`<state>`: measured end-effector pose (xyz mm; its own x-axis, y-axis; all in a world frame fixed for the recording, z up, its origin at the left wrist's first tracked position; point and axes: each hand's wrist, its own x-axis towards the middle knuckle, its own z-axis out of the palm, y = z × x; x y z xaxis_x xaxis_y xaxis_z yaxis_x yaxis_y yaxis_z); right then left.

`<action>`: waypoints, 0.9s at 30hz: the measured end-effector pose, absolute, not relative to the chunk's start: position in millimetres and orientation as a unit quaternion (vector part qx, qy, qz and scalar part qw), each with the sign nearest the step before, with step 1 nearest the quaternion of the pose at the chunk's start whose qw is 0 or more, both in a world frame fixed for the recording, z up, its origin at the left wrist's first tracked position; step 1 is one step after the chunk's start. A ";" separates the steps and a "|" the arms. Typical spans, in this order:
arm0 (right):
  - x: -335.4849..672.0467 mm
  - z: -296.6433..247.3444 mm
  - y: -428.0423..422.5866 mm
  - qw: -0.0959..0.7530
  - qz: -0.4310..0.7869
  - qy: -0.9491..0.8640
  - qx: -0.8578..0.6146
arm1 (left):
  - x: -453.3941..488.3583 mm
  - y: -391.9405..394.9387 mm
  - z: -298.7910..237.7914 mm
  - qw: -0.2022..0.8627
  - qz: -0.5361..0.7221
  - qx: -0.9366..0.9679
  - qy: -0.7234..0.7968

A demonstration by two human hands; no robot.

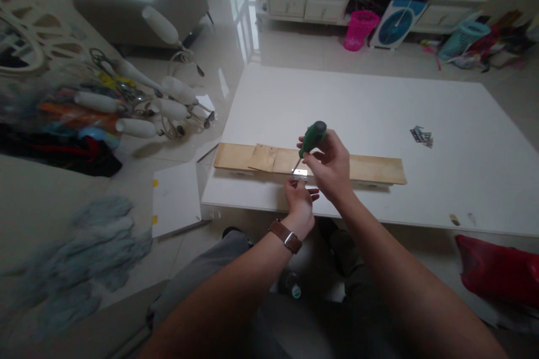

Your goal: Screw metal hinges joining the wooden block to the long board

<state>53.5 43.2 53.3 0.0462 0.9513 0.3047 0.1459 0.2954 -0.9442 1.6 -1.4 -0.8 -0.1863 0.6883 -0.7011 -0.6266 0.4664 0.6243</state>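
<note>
one green-handled screwdriver [312, 139] slants over the near edge of one long wooden board [236, 156], its tip pointing down and to the left, its long axis rising from there to a dark butt end up and to the right. the tip reaches the left end of one shiny metal plate [300, 173] at the board's near edge; the exact contact is too small to tell. one right hand [332, 162], above the board, has its fingers closed around the screwdriver. one left hand [300, 202], just on the near side of the board, has thumb and forefinger close together at the plate, the other fingers loosely spread; i cannot tell whether they grip it. one brown-strapped watch [286, 235] circles that wrist.

the board runs left to right, its right end slightly nearer the person, on one white panel [357, 101]. one short wooden piece [264, 158] lies across the board's left half. right of the board and farther off is one cluster of small metal pieces [422, 136], too small to count. well beyond the board stand two baskets, pink [361, 30] and teal [463, 39], with one blue-and-white fan [398, 23] between them.
</note>
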 end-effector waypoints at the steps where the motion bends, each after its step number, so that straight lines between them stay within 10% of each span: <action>1: 53.6 53.7 43.1 0.551 0.366 -0.587 -0.467 | 1.6 -1.6 -1.9 0.639 0.516 0.030 0.570; 27: 53.9 52.3 41.6 0.531 0.380 -0.595 -0.469 | 2.5 -0.8 0.5 0.646 0.505 0.017 0.573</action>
<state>53.9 41.6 52.3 0.0031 0.9612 0.2758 0.1547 0.2720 -0.9498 2.5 -0.8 0.5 -0.1659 0.6709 -0.7228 -0.6323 0.4900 0.6000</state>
